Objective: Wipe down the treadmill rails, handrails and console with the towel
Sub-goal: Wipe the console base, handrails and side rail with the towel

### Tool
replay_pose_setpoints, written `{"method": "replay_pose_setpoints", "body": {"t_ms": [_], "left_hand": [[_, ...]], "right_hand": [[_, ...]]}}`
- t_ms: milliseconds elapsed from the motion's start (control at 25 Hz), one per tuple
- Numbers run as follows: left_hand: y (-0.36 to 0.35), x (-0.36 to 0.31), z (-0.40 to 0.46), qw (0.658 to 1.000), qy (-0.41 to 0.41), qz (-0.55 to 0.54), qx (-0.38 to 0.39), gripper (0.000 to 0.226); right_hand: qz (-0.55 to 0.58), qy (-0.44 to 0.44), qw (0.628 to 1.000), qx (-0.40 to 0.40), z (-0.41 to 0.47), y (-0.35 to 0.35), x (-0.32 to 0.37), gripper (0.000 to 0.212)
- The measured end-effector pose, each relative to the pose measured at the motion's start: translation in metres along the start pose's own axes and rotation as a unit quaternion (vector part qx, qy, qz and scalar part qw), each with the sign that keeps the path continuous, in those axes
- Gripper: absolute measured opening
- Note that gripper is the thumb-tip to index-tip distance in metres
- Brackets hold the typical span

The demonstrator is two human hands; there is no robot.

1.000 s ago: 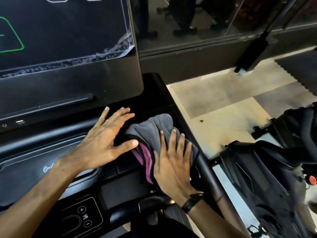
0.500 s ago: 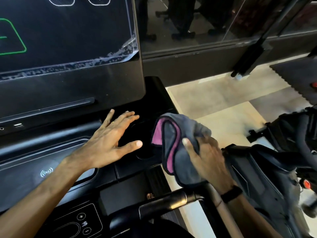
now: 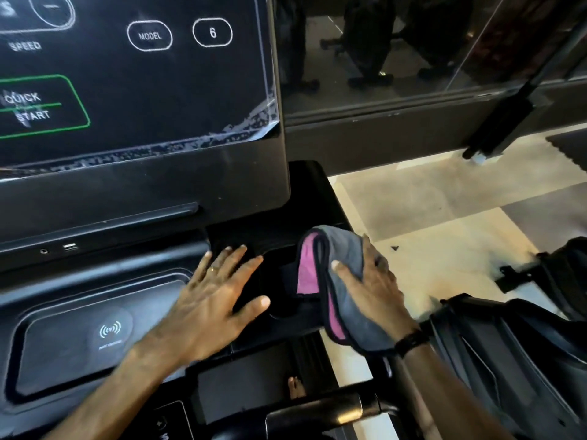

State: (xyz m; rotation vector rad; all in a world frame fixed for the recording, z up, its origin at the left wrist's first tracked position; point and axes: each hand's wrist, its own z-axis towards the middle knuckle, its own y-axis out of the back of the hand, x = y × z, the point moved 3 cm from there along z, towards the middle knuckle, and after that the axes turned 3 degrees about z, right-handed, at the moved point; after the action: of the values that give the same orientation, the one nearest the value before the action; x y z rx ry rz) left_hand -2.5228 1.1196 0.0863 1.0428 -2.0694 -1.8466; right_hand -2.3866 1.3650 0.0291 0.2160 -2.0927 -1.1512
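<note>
The towel point(image 3: 343, 290), grey with a pink inner face, hung folded at the right edge of the console point(image 3: 158, 281), with its long axis running from far to near and its lower end drooping toward the handrail point(image 3: 333, 411). The right hand point(image 3: 374, 293) held it from the right side, the thumb laid across the grey outer face and the other fingers point(image 3: 368, 246) curled round the far fold, so the cloth lay left of the palm, between it and the dark recessed pocket point(image 3: 282, 281) of the console. The left hand point(image 3: 216, 300) rested flat on the console shelf just left of that pocket, fingers spread and straight, grasping nothing. The right hand was plainly the nearer to the towel and to the console's right side. By my judgement the next wipe called for swinging the cloth leftward into the pocket or downward onto the handrail at the near edge.
</note>
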Motion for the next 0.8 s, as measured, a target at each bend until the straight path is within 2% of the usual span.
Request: {"method": "replay_pose_setpoints", "body": {"t_ms": [80,160,200,280,360,440,520,600,640,720,800], "left_hand": [[-0.009,-0.005,-0.006,0.998,0.066,0.015,-0.010,0.106],[-0.021,-0.012,-0.005,0.993,0.110,0.028,-0.017,0.109],[-0.026,-0.016,-0.003,0.992,0.118,0.040,-0.015,0.109],[-0.031,-0.017,-0.001,0.989,0.126,0.070,-0.009,0.103],[-0.032,-0.011,-0.002,0.988,0.130,0.082,-0.010,0.100],[-0.030,-0.006,-0.004,0.987,0.130,0.090,-0.013,0.106],[-0.028,-0.002,-0.006,0.985,0.146,0.090,-0.012,0.106],[-0.025,-0.001,-0.005,0.983,0.166,0.084,-0.004,0.103],[-0.026,-0.002,-0.005,0.982,0.165,0.088,0.000,0.102],[-0.025,-0.003,-0.003,0.983,0.155,0.098,-0.012,0.101],[-0.023,-0.001,-0.001,0.982,0.147,0.108,-0.049,0.098]], "right_hand": [[0.071,-0.036,0.997,0.011,0.047,0.009,0.017,0.079],[0.041,-0.015,0.999,-0.016,0.071,0.001,0.044,0.075],[-0.024,0.023,0.998,-0.045,0.067,-0.007,0.051,0.075],[-0.156,0.141,0.972,-0.100,0.030,-0.020,0.047,0.074],[-0.165,0.190,0.964,-0.089,0.001,-0.020,0.018,0.069],[-0.056,0.147,0.985,-0.066,0.026,-0.011,0.002,0.064],[0.039,0.076,0.995,-0.053,0.082,-0.008,0.017,0.062],[0.050,0.038,0.997,-0.051,0.127,-0.007,0.054,0.060],[0.005,0.036,0.998,-0.052,0.129,-0.012,0.067,0.060],[-0.101,0.138,0.980,-0.098,0.096,-0.020,0.063,0.059],[-0.125,0.223,0.958,-0.129,0.046,-0.022,0.035,0.057]]}}
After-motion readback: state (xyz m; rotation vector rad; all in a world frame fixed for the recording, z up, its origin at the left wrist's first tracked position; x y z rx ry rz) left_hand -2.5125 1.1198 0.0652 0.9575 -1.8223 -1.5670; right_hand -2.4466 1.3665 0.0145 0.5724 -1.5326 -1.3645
